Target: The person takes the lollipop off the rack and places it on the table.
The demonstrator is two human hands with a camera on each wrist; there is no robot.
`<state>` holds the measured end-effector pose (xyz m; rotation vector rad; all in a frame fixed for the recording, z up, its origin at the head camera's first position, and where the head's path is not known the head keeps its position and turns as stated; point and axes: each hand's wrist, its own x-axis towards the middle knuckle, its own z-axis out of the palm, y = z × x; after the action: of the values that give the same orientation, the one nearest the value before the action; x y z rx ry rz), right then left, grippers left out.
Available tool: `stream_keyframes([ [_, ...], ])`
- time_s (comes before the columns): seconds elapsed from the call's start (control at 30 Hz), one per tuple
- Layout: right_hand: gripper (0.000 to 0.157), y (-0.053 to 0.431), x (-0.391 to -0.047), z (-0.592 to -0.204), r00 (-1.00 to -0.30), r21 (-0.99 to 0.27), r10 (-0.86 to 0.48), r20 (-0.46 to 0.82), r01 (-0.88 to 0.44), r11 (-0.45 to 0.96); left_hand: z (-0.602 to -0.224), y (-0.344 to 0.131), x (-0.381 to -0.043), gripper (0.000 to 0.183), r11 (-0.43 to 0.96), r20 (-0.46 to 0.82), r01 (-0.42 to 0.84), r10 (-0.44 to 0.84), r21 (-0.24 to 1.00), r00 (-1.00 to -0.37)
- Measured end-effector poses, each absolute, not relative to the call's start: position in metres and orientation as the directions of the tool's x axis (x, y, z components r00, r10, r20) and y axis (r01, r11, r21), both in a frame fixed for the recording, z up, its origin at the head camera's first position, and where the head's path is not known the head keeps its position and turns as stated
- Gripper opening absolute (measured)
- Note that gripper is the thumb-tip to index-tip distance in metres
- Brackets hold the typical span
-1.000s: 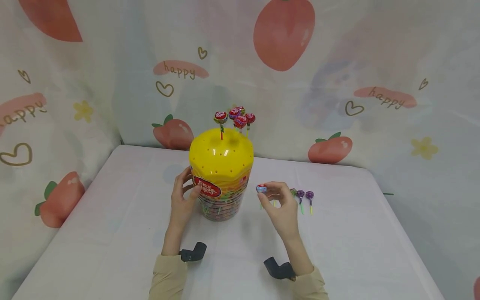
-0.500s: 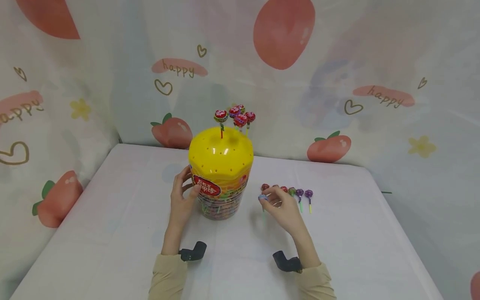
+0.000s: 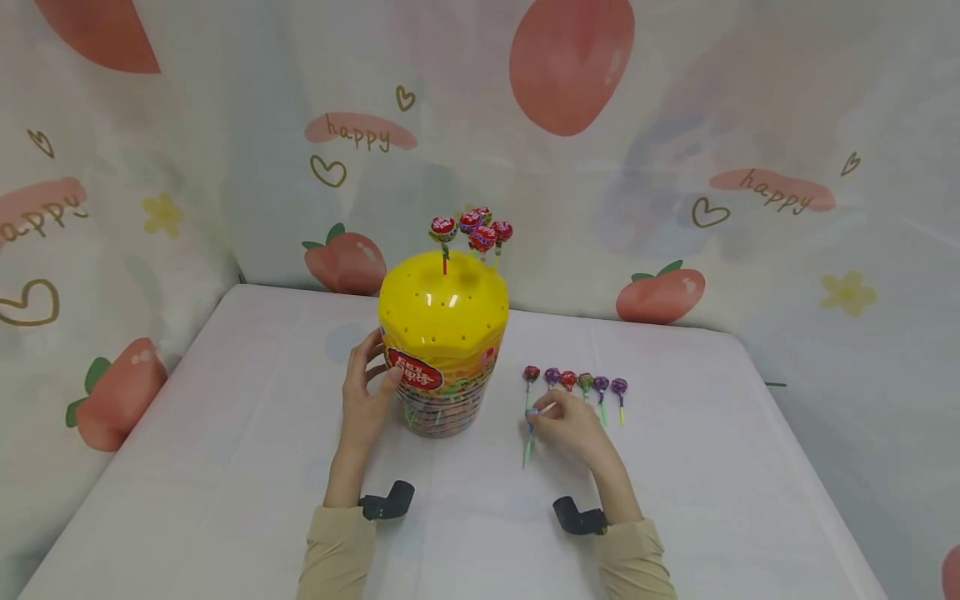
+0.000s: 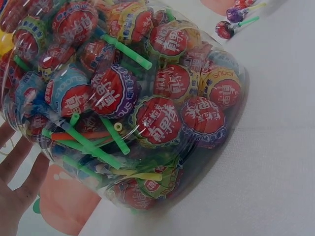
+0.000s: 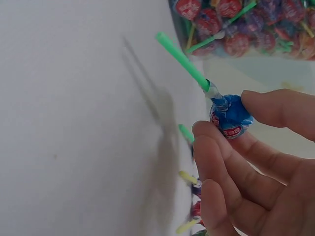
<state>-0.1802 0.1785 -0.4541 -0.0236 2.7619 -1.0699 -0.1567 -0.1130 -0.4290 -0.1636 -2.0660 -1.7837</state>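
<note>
Head view: the left hand (image 3: 363, 406) is at the near left side of a jar (image 3: 444, 417); the right hand (image 3: 576, 427) works to the jar's right, above a white tablecloth (image 3: 465, 533).
Left grip: fingers and thumb curl partway round the jar's side, the thumb tip near a red oval label (image 3: 415, 371).
Right grip: narrow; thumb and fingertips pinch a blue lollipop (image 5: 230, 116) by its wrapped head.
Blue lollipop: held between the jar and the person's right side; its green stick (image 5: 183, 61) points away from the palm, raised above the cloth (the shadow (image 5: 142, 71) falls apart from it).
Jar: upright, clear-walled below, packed with wrapped lollipops.
Lid: yellow (image 3: 431, 310), on the jar, with small holes.
Standing lollipops: 5 visible (image 3: 483, 240), upright in the lid, grouped towards its far side.
Table row: 6 lollipops (image 3: 586, 382) lie side by side just beyond the right hand, sticks towards the person.
Wrists: 1 black device on each (image 3: 388, 503), next to beige sleeves (image 3: 339, 546).
Backdrop: pale cloth (image 3: 480, 167) printed with red fruit, hearts and "happy".
</note>
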Motion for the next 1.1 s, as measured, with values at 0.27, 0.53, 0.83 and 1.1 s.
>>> stream_keyframes([
  [0.27,0.025,0.179,-0.182,-0.463,-0.977,-0.649,-0.075,-0.197,0.073,0.757,-0.428,-0.113,-0.157,0.059,0.181,0.379,0.348,-0.172,0.920,-0.909],
  [0.53,0.024,0.178,-0.183,-0.468,-0.978,-0.651,-0.072,-0.196,0.075,0.755,-0.430,-0.113,-0.158,0.060,0.189,0.369,0.337,-0.175,0.922,-0.913],
  [0.83,0.024,0.181,-0.184,-0.465,-0.981,-0.647,-0.061,-0.185,0.075,0.758,-0.428,-0.113,-0.157,0.060,0.198,0.371,0.336,-0.176,0.921,-0.912],
  [1.1,0.023,0.182,-0.180,-0.451,-0.995,-0.621,-0.005,-0.096,0.056,0.782,-0.432,-0.114,-0.158,0.061,0.190,0.372,0.339,-0.176,0.921,-0.911],
])
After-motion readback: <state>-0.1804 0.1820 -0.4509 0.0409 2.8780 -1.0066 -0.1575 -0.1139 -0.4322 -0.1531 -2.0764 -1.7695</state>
